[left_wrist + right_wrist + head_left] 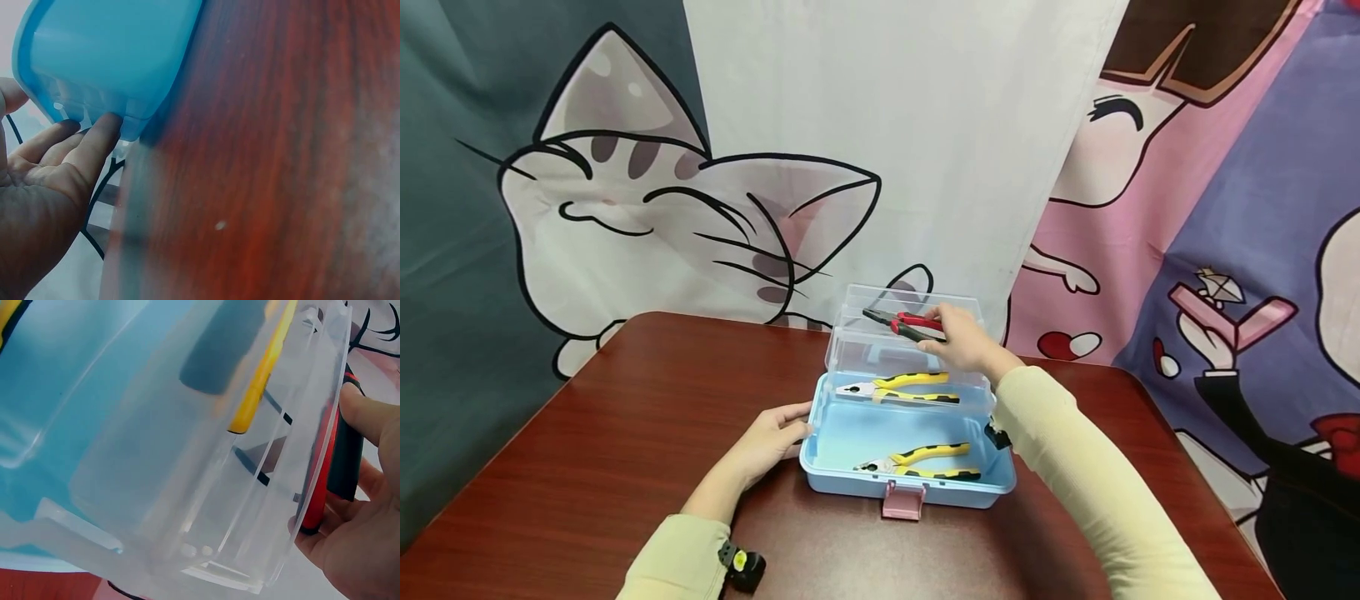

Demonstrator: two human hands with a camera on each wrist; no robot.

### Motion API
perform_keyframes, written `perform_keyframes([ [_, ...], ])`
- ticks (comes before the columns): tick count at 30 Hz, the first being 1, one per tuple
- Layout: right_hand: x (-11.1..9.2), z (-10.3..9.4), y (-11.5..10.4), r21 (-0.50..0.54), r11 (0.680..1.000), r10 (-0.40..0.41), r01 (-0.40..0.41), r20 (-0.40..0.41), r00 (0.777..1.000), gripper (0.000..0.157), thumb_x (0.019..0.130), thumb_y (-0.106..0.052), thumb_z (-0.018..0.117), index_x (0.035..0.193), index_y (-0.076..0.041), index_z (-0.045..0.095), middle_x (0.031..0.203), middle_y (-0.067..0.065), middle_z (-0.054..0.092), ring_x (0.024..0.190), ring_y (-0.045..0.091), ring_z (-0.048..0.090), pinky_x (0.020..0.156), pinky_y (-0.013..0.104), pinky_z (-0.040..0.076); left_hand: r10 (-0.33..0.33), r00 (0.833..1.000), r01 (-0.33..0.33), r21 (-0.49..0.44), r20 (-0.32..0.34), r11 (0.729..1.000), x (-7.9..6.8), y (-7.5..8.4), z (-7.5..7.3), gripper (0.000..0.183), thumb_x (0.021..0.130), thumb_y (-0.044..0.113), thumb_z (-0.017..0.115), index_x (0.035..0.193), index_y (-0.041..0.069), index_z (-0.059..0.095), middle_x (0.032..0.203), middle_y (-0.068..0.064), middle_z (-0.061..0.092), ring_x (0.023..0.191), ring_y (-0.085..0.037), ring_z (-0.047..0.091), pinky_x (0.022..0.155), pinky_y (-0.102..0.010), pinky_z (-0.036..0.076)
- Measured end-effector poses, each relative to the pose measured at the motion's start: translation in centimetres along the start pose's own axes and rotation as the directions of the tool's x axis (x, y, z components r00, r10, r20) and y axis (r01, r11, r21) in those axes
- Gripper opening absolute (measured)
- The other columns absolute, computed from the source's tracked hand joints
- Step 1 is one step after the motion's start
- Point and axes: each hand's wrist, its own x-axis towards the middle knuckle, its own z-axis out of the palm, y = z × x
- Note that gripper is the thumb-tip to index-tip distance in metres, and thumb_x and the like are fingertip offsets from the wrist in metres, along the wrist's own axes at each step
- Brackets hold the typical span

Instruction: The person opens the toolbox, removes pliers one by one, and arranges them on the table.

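A light blue toolbox [811,477] stands with its clear lid [850,342] raised at the back. Fingertips of my left hand [765,446] rest against the box's left end, the fingers fairly straight and the thumb near the rim. My right hand [961,337] grips red and dark-handled pliers [904,327] by the handles, level with the raised lid. In the right wrist view the red handle [322,481] shows partly through the lid's edge. Yellow-and-black pliers [925,454] lie in the front of the box. Similar pliers [917,382] lie farther back, partly behind clear plastic.
A pink latch [902,502] hangs open on the box's front. The brown wooden table [647,433] reaches back to a printed cloth [925,100] with cartoon figures. A small black device [747,570] is strapped at the left sleeve.
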Motion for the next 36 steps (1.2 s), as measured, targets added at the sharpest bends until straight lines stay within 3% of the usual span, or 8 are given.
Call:
perform_keyframes([
  [7, -0.2, 0.1, -0.2, -0.041, 0.999, 0.033, -0.033, -0.001, 0.999, 0.073, 0.090, -0.031, 0.063, 0.145, 0.001, 0.029, 0.142, 0.024, 0.036, 0.127, 0.037, 0.035, 0.103, 0.050, 0.039, 0.003, 1.000, -0.003, 0.003, -0.004, 1.000, 0.0, -0.1, 0.0, 0.054, 0.090, 0.009, 0.049, 0.142, -0.001, 0.039, 0.135, -0.023, 0.051, 0.114, -0.026, 0.058, 0.087, -0.037, 0.055],
  [12, 0.2, -0.1, -0.6, -0.061, 0.992, 0.113, -0.111, 0.026, 0.993, 0.073, 0.086, -0.033, 0.068, 0.143, 0.000, 0.037, 0.129, 0.021, 0.044, 0.111, 0.031, 0.041, 0.088, 0.042, 0.043, 0.003, 1.000, -0.003, 0.005, -0.010, 1.000, 0.1, -0.1, -0.1, 0.054, 0.090, 0.009, 0.049, 0.141, -0.001, 0.039, 0.135, -0.023, 0.052, 0.114, -0.026, 0.058, 0.087, -0.036, 0.055],
  [17, 0.5, -0.1, -0.8, -0.040, 0.988, 0.151, -0.150, 0.012, 0.988, 0.071, 0.080, -0.031, 0.073, 0.137, 0.000, 0.045, 0.125, 0.019, 0.046, 0.108, 0.030, 0.042, 0.089, 0.042, 0.043, 0.007, 1.000, -0.007, -0.002, -0.002, 1.000, 0.0, -0.1, -0.1, 0.054, 0.090, 0.009, 0.049, 0.141, -0.001, 0.039, 0.136, -0.023, 0.051, 0.114, -0.027, 0.058, 0.088, -0.037, 0.055],
  [26, 0.5, 0.2, -0.5, 0.075, 0.990, 0.121, -0.116, -0.066, 0.990, 0.057, 0.074, -0.030, 0.076, 0.118, -0.001, 0.053, 0.104, 0.014, 0.060, 0.088, 0.025, 0.053, 0.073, 0.033, 0.047, 0.005, 1.000, -0.005, 0.000, -0.002, 1.000, 0.0, -0.1, 0.0, 0.054, 0.089, 0.010, 0.049, 0.142, -0.001, 0.039, 0.136, -0.023, 0.051, 0.115, -0.026, 0.058, 0.088, -0.037, 0.054],
  [36, -0.4, -0.7, 0.3, 0.086, 0.993, 0.084, -0.075, -0.113, 0.990, 0.063, 0.078, -0.034, 0.070, 0.131, -0.005, 0.052, 0.107, 0.014, 0.063, 0.080, 0.022, 0.053, 0.065, 0.029, 0.045, 0.005, 1.000, -0.005, -0.009, 0.002, 1.000, 0.0, -0.1, 0.0, 0.054, 0.090, 0.010, 0.049, 0.142, -0.001, 0.038, 0.137, -0.023, 0.049, 0.117, -0.028, 0.056, 0.089, -0.038, 0.054],
])
